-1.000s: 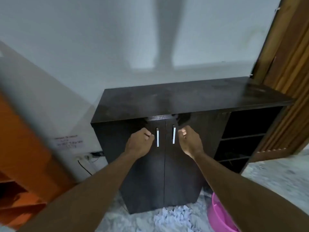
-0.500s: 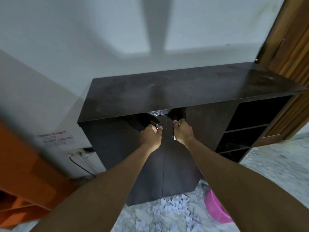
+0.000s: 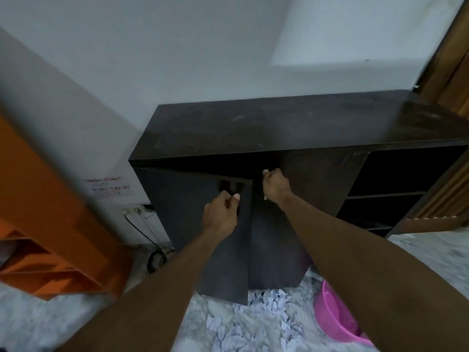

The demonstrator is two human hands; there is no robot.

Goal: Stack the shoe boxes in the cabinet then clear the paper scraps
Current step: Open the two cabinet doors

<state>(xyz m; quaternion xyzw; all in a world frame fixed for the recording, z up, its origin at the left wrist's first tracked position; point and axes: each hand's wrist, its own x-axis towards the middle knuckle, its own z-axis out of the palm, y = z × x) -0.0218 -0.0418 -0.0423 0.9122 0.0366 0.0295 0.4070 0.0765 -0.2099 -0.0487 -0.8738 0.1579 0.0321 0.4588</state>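
Observation:
A dark brown cabinet (image 3: 291, 123) stands against the white wall. My left hand (image 3: 221, 212) grips the handle of the left door (image 3: 187, 219), which is swung partly outward. My right hand (image 3: 275, 185) grips the handle of the right door (image 3: 276, 250), which is only slightly ajar. The inside of the cabinet is dark and hidden. White paper scraps (image 3: 256, 323) lie scattered on the floor in front of the doors. No shoe boxes are visible.
A pink tub (image 3: 330, 318) sits on the floor at the right of the scraps. Open dark shelves (image 3: 388, 194) fill the cabinet's right side. An orange shelf unit (image 3: 43, 219) stands at the left, with a wall socket and black cable (image 3: 149, 240) between. A wooden door (image 3: 454, 72) is at the right.
Both hands closed round the door handles, then pulled. The left door has swung outward; the right door has barely opened. The view has shifted left and closer.

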